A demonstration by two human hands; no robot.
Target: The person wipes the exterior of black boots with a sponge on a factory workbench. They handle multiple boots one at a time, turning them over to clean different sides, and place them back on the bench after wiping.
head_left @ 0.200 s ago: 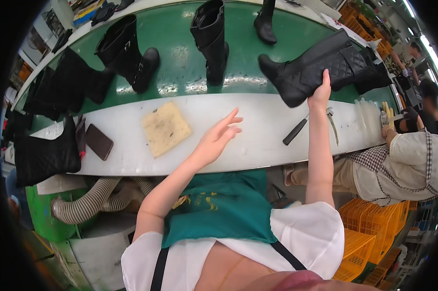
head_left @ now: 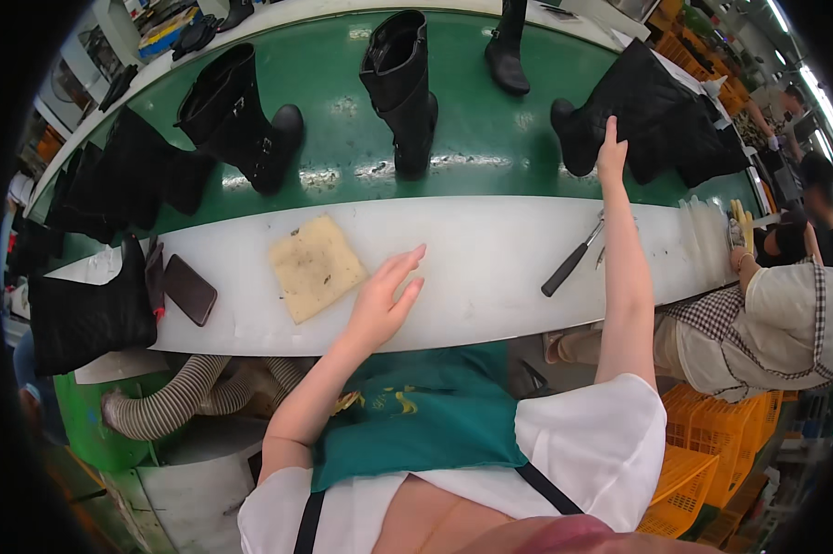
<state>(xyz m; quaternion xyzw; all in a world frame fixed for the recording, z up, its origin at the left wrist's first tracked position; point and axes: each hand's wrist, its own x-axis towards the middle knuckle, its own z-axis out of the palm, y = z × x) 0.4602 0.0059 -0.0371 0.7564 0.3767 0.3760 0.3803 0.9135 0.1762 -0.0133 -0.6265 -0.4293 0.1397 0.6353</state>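
Note:
My right hand (head_left: 612,155) reaches out to the far right over the green surface (head_left: 490,129). It grips a black boot (head_left: 640,103) by its side, thumb pointing up along it; the other fingers are mostly hidden. The boot's toe points left, and its shaft leans right toward other dark boots. Over the white tabletop (head_left: 490,277) my left hand (head_left: 384,297) is open and holds nothing, fingers loosely apart. Nearest to it lies a stained yellow foam pad (head_left: 317,268). A black-handled tool (head_left: 566,270) rests on the tabletop beside my right forearm.
Several black boots stand along the green surface, including a buckled boot (head_left: 241,125) and an upright boot (head_left: 401,102). A phone (head_left: 191,290) and another black boot (head_left: 93,309) lie at the left. A co-worker's sleeve (head_left: 778,286) shows at right, above orange crates (head_left: 721,429).
My right hand has carried the boot right and away from me, next to the other boots on the green surface. My left hand has drawn back slightly left and nearer.

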